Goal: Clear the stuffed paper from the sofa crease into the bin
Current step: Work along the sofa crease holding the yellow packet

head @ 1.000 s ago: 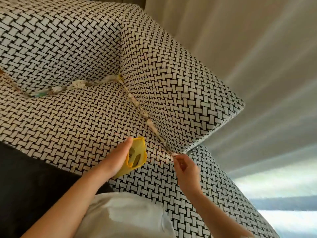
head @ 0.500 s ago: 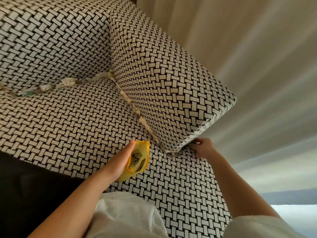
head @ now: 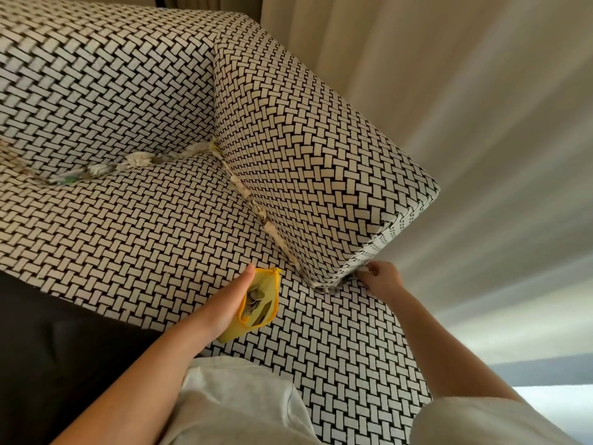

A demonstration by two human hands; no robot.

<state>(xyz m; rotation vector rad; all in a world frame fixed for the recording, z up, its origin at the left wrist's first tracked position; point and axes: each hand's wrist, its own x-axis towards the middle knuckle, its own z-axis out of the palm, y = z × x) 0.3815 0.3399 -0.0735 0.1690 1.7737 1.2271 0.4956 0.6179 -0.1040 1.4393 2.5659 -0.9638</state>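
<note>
Nearest you, at 6 o'clock, a white garment point(head: 237, 409) covers your torso, with dark fabric point(head: 64, 348) beside it at 8 o'clock.

Your left hand point(head: 224, 311) sits just below frame centre, fingers and thumb clamped on a small yellow pouch point(head: 261, 305). The pouch mouth is unzipped and faces up; coins point(head: 253, 298) are visible inside. The pouch hangs over the sofa seat point(head: 134, 245), which carries a black-and-white basket-weave cover.

Your right hand point(head: 382, 279) is at 4 o'clock from centre, at the front lower corner of the armrest point(head: 314, 162). Its fingertips point(head: 369, 273) are pinched together right at the crease end, where a crumpled scrap of paper point(head: 333, 285) sticks out. You cannot tell from this view whether the fingertips actually grip the scrap or only touch it.

From that corner the stuffed paper point(head: 256, 207) runs as a thin, crushed line toward 11 o'clock, wedged between the seat and the armrest. At the inner corner it meets a second run of paper point(head: 134, 160) stuffed along the crease under the backrest point(head: 106, 88), heading toward 9 o'clock; white wads and one greenish piece point(head: 69, 179) show there.

Farthest off, from 12 to 3 o'clock, pale curtains point(head: 465, 107) hang behind the sofa, with a bright strip of floor point(head: 558, 399) at 4 o'clock.
</note>
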